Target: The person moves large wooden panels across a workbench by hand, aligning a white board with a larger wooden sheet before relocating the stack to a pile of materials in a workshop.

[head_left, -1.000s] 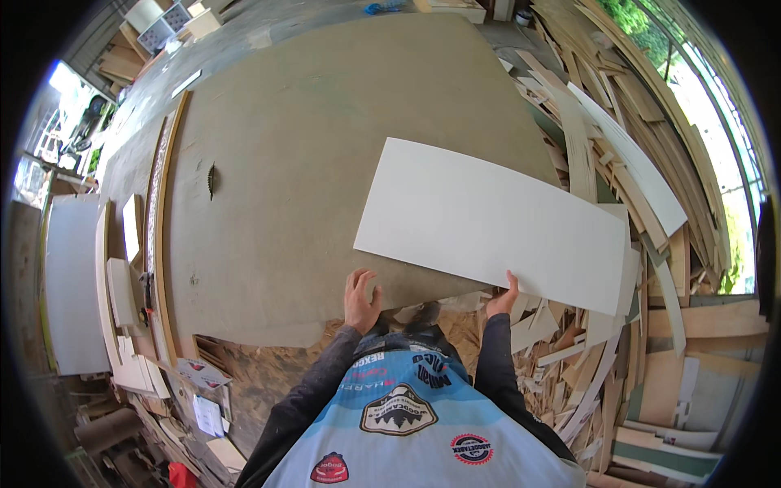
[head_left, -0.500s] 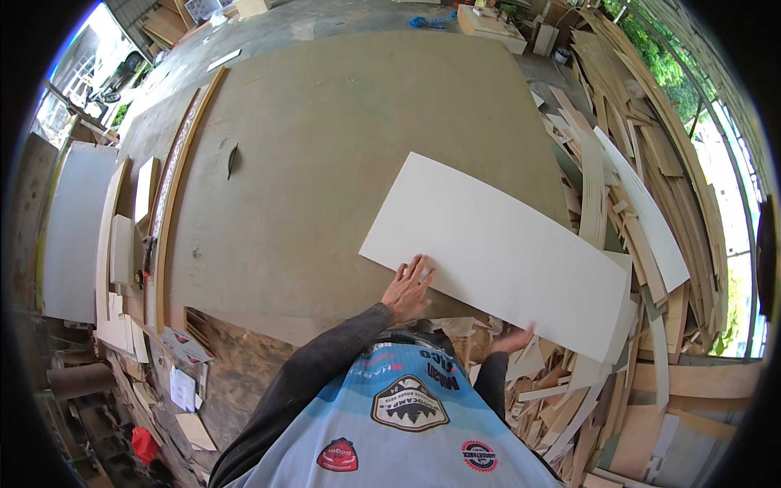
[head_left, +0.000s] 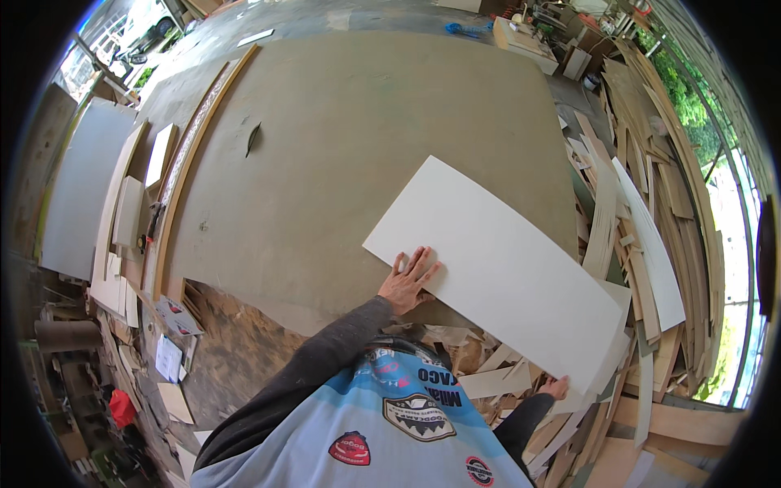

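A long white rectangular board lies slantwise over the big brownish-grey worktop, its right end reaching past the worktop's edge above wood scraps. Fingers spread, my left hand rests on the board's near long edge, toward its left end. At the near right corner, my right hand is closed on the edge, with some of its fingers hidden under the board. Another pale sheet shows from beneath the right end.
The worktop carries a long wooden strip along its left side. Offcuts and long planks are heaped to the right. A small dark leaf-shaped mark shows on the worktop. Far off lies something blue.
My right hand has moved right and nearer to the board's corner and now grips its edge. The board has swung slightly clockwise. My left hand stays on the near edge; the view has shifted.
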The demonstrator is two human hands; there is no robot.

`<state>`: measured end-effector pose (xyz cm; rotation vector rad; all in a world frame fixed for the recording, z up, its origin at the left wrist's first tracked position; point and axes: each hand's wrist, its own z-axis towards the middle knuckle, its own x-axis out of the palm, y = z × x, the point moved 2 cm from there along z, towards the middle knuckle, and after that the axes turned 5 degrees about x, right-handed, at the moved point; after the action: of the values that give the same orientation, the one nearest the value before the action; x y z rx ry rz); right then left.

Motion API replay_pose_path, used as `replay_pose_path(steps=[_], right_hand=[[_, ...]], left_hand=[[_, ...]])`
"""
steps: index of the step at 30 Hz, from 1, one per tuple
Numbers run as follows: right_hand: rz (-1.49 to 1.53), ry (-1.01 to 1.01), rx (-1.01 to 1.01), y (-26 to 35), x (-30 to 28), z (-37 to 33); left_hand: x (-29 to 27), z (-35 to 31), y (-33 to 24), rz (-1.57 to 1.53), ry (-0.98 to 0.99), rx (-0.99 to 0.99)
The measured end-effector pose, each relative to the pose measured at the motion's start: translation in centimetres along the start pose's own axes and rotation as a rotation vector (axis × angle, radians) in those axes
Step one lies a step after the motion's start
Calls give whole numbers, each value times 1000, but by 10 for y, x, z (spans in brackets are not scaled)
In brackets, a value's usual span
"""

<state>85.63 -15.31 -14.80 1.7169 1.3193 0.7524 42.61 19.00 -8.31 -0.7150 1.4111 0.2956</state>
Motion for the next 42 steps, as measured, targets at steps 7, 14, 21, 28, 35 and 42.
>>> replay_pose_path(steps=[7, 14, 21, 28, 35, 42], right_hand=[[1, 58, 65, -62, -50, -91], [33, 167, 95, -136, -82, -205], [65, 133, 160, -209, -79, -318], [-80, 324, 160, -266, -87, -353], [-152, 396, 223, -254, -48, -404], [-169, 417, 233, -236, -18, -418]], left_hand=[[-24, -63, 48, -37, 72, -74], [-48, -142, 118, -12, 97, -186], [-74, -200, 195, 6, 38, -206], [-91, -221, 272, 12, -15, -159], [-93, -213, 316, 62, -29, -152], [-95, -195, 330, 45, -66, -145]])
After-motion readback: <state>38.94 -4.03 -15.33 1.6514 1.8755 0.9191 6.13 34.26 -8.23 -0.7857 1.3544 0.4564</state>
